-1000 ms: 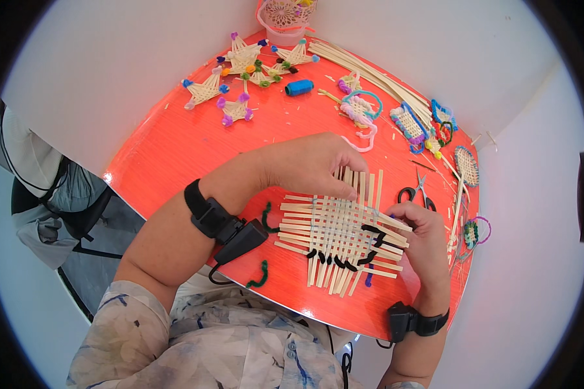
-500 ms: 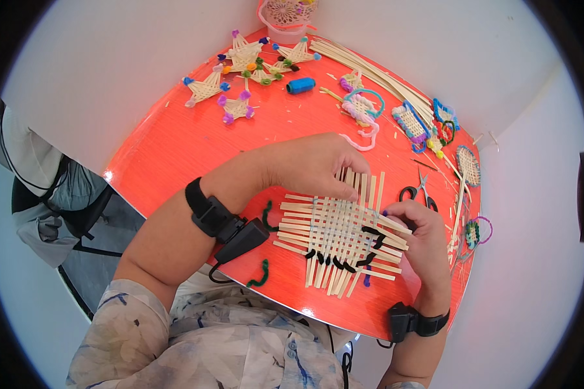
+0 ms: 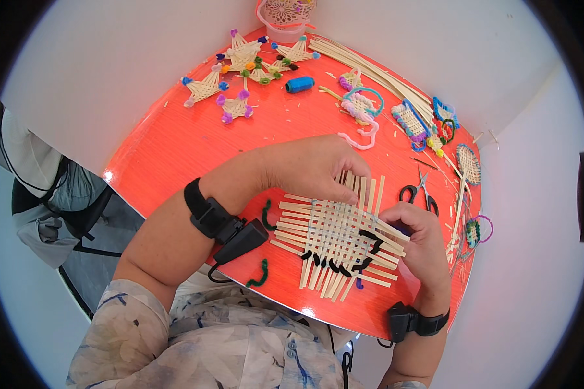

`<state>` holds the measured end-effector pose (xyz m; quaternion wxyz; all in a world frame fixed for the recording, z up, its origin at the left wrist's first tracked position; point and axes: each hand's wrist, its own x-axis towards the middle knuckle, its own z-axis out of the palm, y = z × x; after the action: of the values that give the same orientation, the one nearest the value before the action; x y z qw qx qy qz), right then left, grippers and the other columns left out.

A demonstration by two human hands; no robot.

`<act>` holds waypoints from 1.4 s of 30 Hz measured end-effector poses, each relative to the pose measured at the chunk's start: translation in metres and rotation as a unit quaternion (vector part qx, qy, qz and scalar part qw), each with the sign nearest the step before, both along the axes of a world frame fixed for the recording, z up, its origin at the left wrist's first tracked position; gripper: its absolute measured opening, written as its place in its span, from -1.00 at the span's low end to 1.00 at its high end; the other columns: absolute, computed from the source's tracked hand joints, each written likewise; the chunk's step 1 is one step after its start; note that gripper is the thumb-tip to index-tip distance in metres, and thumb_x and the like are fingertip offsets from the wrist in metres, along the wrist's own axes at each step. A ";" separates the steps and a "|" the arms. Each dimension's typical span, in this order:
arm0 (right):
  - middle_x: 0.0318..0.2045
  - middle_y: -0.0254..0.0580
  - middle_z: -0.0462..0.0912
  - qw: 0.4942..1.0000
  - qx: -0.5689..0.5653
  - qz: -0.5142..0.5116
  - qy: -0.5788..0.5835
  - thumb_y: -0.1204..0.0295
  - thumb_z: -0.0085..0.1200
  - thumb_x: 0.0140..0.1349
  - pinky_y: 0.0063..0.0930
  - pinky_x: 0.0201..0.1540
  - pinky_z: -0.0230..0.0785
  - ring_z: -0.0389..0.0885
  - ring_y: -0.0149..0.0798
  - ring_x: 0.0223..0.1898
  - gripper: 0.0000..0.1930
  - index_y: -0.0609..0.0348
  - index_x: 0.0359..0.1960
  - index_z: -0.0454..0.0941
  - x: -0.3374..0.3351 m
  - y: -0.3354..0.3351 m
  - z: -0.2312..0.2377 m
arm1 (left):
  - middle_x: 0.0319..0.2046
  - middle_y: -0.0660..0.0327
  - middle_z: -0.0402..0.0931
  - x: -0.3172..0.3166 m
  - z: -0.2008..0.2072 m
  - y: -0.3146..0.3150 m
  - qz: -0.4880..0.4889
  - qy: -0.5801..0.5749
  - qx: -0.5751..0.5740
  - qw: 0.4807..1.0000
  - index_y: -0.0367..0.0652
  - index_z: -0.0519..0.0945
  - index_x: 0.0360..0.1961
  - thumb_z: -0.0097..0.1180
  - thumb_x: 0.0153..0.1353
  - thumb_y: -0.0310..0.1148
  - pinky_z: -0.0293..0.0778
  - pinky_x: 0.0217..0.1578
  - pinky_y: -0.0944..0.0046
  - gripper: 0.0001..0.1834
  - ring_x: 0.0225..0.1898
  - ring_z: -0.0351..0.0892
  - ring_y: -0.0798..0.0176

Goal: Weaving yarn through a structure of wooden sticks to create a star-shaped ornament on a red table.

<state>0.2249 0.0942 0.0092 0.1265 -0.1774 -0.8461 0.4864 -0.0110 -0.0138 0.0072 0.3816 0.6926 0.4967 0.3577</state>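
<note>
Woven mat point(image 3: 334, 236) of pale flat strips, partly edged in black pipe cleaner point(image 3: 368, 235), flat on red table point(image 3: 175, 149) near front edge. Left hand point(image 3: 311, 168) spread over top edge, fingertips pressing strips down. Right hand point(image 3: 422, 243) at right edge, fingers curled, pinching strip ends (exact grip partly hidden). Scissors point(image 3: 418, 191) just beyond. Best handled by pinning crossings firmly, keeping strips square while tightening.

Single head-worn fisheye view: you look steeply down, close above the red surface point(image 3: 175, 149), your forearms entering from the lower edge.
</note>
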 end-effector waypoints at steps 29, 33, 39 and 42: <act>-0.44 -0.37 0.53 0.990 -0.136 0.034 -0.010 0.61 0.11 0.22 -0.62 -0.32 0.32 0.47 -0.56 -0.39 -0.97 0.31 -0.35 0.59 0.001 0.006 -0.004 | -0.54 0.20 0.59 0.005 -0.001 0.000 0.010 0.012 0.007 1.000 -0.25 0.62 -0.35 0.22 0.13 -0.44 0.43 -0.42 0.32 -0.89 -0.50 0.51 0.43; -0.45 -0.38 0.54 0.986 -0.163 0.037 -0.008 0.59 0.11 0.23 -0.64 -0.32 0.32 0.46 -0.57 -0.40 -0.96 0.31 -0.36 0.58 0.001 0.006 -0.002 | -0.55 0.18 0.58 0.003 -0.001 0.001 0.008 0.038 0.018 0.999 -0.25 0.62 -0.35 0.22 0.13 -0.43 0.43 -0.43 0.31 -0.89 -0.50 0.52 0.41; -0.47 -0.39 0.57 0.991 -0.126 0.025 -0.032 0.58 0.13 0.23 -0.64 -0.35 0.32 0.46 -0.58 -0.42 -0.96 0.30 -0.35 0.59 0.001 0.007 -0.006 | -0.55 0.17 0.59 0.004 -0.002 0.001 0.012 0.037 0.023 0.999 -0.25 0.62 -0.36 0.23 0.13 -0.40 0.43 -0.43 0.31 -0.87 -0.51 0.53 0.39; -0.48 -0.39 0.58 0.992 -0.120 0.020 -0.038 0.58 0.14 0.23 -0.64 -0.36 0.32 0.46 -0.58 -0.42 -0.96 0.30 -0.35 0.60 0.002 0.007 -0.005 | -0.55 0.18 0.59 0.005 -0.001 0.002 0.014 0.037 0.022 0.999 -0.25 0.63 -0.36 0.23 0.13 -0.40 0.44 -0.43 0.31 -0.87 -0.51 0.54 0.38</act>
<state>0.2265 0.1010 0.0045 0.0621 -0.1927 -0.7893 0.5796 -0.0063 -0.0120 0.0065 0.3426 0.7066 0.5123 0.3476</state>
